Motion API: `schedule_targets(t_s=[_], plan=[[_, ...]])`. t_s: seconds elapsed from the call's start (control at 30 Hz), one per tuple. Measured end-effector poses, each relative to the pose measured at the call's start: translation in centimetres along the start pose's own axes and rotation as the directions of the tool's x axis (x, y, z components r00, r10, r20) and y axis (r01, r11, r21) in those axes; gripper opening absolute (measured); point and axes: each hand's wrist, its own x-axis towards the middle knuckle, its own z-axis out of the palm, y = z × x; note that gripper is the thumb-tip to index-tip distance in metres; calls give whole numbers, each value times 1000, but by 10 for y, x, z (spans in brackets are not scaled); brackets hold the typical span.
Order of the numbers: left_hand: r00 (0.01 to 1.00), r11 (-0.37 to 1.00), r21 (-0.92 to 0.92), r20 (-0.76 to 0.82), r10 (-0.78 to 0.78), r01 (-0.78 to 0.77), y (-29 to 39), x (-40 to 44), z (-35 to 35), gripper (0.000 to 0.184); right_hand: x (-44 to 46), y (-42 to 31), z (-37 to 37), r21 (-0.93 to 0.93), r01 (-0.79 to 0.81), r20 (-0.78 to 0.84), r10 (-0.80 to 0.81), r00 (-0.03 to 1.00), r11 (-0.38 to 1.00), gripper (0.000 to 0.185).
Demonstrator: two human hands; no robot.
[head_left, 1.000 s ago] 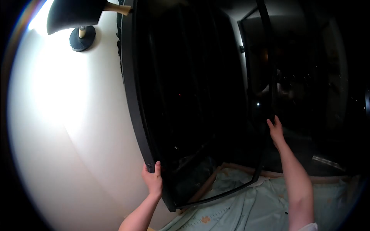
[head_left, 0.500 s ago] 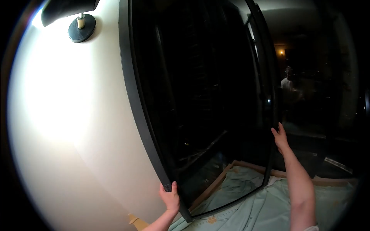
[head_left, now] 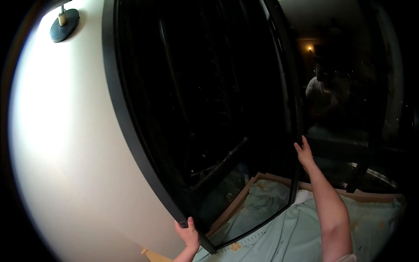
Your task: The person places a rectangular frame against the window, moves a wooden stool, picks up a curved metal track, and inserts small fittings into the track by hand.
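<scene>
A tall glass panel in a dark frame (head_left: pixel 128 131) stands in front of me, tilted in the head view. Low on its left side, my left hand (head_left: pixel 188 235) grips the frame, thumb on the front and fingers round the outer edge. Higher up, my right hand (head_left: pixel 305 153) holds the opposite upright, its fingers partly hidden by the dark edge. The panel's bottom rail is close above a pale green cloth (head_left: pixel 279 236) with orange flower patterns; whether it rests on the cloth I cannot tell. More green cloth shows within the frame.
A pale wall (head_left: pixel 56 113) runs along the left, with a round black lamp mount (head_left: pixel 64 27) high on it. Dark window glass (head_left: pixel 349 113) at right reflects a person and a small light. A brown ledge (head_left: pixel 375 196) borders the cloth. A tan piece (head_left: pixel 156 256) lies bottom left.
The panel's upper part has shifted left in view, and the lamp mount has moved toward the upper left corner. Both hands keep their hold, appearing slightly further left.
</scene>
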Motion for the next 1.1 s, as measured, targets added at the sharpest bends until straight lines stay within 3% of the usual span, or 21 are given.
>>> schedule_targets(t_s=[0.1, 0.3, 0.4, 0.53, 0.63, 0.67, 0.73, 0.8, 0.83, 0.87, 0.93, 0.97, 1.03, 1.1], plan=[[999, 999, 36, -16, 31, -30, 16, -2, 8, 39, 0, -6, 11, -29, -15, 7, 15, 1000, 999, 62], [998, 996, -53, 14, -69, 70, -9, -4, 2, 33, 3, 2, 11, -237, -33, -69, 17, 997, 971, 65], [993, 992, -31, -12, -122, 121, -17, -2, -1, 31, -2, 5, 3, -67, 49, -23, -50, 998, 997, 64], [986, 983, 77, 20, -166, 164, -27, -5, -13, 47, -64, 2, -32, -112, 65, 8, -64, 998, 992, 62], [992, 980, 169, 62, -113, 102, -9, -7, -14, 59, -171, -7, -77, 48, 29, 60, -32, 998, 998, 62], [987, 976, 174, 78, -144, 129, -1, -10, -16, 59, -222, 1, -96, -13, -12, 83, 13, 996, 1000, 62], [996, 944, 321, 75, 48, -70, 11, -13, -16, 67, -336, 10, -142, -95, -76, 145, 89, 985, 993, 62], [993, 966, 257, 116, -37, 7, 1, -15, -25, 71, -472, 7, -190, -99, -338, 83, 347, 934, 936, 56], [985, 978, 196, 142, -95, 66, -2, -17, -32, 75, -548, 7, -206, -73, -353, -15, 353, 935, 933, 52], [981, 978, 193, 163, -108, 76, 6, -18, -35, 75, -629, 20, -234, -274, -436, -67, 435, 898, 858, 46], [974, 974, 224, 224, -10, -42, 18, -26, -45, 77, -774, -13, -267, -7, -703, -213, 686, 696, 711, 33], [970, 976, 217, 241, -24, -30, 16, -37, -50, 77, -829, -36, -280, -295, -653, -129, 648, 751, 698, 49], [986, 958, 272, 161, 49, -92, 12, -51, -64, 76, -961, -65, -294, -337, -730, -279, 677, 681, 595, 40], [982, 954, 283, 186, 44, -96, -7, -82, -87, 74, -990, -135, -265, -44, -938, -484, 814, 321, 344, 41]])
